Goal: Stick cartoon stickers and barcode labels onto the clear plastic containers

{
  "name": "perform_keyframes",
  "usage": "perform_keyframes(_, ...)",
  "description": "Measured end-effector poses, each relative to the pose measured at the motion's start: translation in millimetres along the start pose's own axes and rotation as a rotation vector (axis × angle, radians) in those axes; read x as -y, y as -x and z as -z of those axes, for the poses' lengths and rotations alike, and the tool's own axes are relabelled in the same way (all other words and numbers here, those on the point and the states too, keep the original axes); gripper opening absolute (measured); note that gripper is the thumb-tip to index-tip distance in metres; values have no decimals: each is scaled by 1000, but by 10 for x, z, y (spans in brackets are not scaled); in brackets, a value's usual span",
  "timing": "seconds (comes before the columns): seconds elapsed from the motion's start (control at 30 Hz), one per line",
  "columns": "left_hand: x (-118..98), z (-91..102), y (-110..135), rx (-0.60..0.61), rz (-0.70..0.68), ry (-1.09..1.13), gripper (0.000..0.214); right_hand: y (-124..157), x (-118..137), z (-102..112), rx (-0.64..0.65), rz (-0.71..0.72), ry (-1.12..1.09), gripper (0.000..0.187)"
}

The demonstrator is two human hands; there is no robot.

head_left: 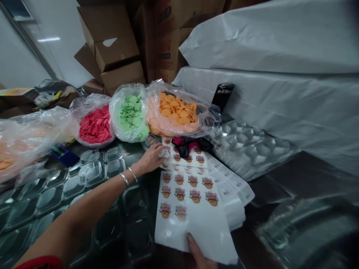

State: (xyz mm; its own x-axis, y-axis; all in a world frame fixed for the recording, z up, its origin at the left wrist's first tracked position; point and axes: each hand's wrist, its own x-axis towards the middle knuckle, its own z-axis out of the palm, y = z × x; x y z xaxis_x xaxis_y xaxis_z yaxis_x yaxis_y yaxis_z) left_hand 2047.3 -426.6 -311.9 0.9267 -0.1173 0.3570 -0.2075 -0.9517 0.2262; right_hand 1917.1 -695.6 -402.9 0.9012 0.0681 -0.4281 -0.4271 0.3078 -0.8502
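Observation:
My right hand (198,252) grips the bottom edge of a white sticker sheet (196,228), its thumb lying on top. Rows of small colourful burger-like stickers cover the upper part of that sheet; its lower part is bare. My left hand (153,157), with two silver bangles on the wrist, reaches to the left edge of a second sticker sheet (183,160). Its fingers are bent around something small and translucent that I cannot make out. A black and pink cloth item (190,145) rests on the second sheet.
Clear plastic containers (66,188) stand in rows at left. Behind them are bags of red pieces (95,125), green pieces (131,116) and orange discs (179,108). Label sheets (232,183) and a clear moulded tray (252,147) lie at right. Cardboard boxes (112,37) rise behind.

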Motion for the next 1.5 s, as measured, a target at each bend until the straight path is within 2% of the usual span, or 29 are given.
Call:
perform_keyframes(0.1, 102, -35, 1, -20, -6, 64, 43, 62, 63, -103, 17, -67, -131, 77)
perform_keyframes(0.17, 77, -20, -6, -21, -16, 87, 46, 115, 132, -157, 38, -102, -238, 83)
perform_keyframes(0.23, -59, 49, 17, -42, -18, 104, 47, 164, 188, -184, 49, -101, -312, 82)
perform_keyframes(0.33, -475, 246, 181, -58, 7, 142, 37, 218, 204, -189, 76, -90, -369, 77)
perform_keyframes(0.37, -651, 320, 270, -11, 22, 183, 29, 229, 193, -192, 85, -100, -373, 74)
perform_keyframes(0.4, -828, 387, 369, 102, 46, 266, 21, 235, 180, -199, 88, -114, -375, 72)
perform_keyframes(0.43, -996, 439, 469, 241, 46, 345, 18, 238, 167, -212, 86, -127, -377, 69)
perform_keyframes(0.5, -1256, 484, 648, 409, 5, 398, 18, 232, 152, -253, 78, -136, -390, 65)
perform_keyframes(0.6, -1397, 431, 795, 469, -13, 345, 15, 217, 172, -317, 87, -116, -402, 61)
perform_keyframes(0.7, -1365, 335, 808, 528, -6, 285, 7, 221, 223, -344, 122, -95, -377, 59)
perform_keyframes(0.8, -1338, 275, 784, 573, -82, 195, 9, 228, 276, -350, 139, -85, -366, 55)
perform_keyframes(0.97, -1344, 271, 738, 572, -196, -11, 16, 181, 338, -373, 83, -123, -339, 54)
perform_keyframes(1.07, -1348, 286, 701, 596, -278, -40, 17, 146, 357, -377, 101, -163, -326, 53)
perform_keyframes(1.13, -1361, 273, 673, 606, -283, -39, 18, 135, 366, -371, 114, -153, -318, 51)
perform_keyframes(1.23, -1346, 208, 583, 566, -149, 75, 15, 125, 390, -363, 81, -150, -295, 46)
perform_keyframes(1.33, -1153, 174, 380, 468, 101, 361, 15, 95, 434, -345, 17, -157, -271, 42)
perform_keyframes(1.4, -908, 255, 225, 309, 273, 507, 15, 76, 473, -300, 5, -157, -235, 37)
perform_keyframes(1.43, -775, 336, 170, 198, 348, 531, 14, 76, 495, -261, 40, -166, -193, 33)
perform_keyframes(1.5, -563, 560, 157, -32, 442, 485, 13, 111, 548, -162, 251, -243, -37, 38)
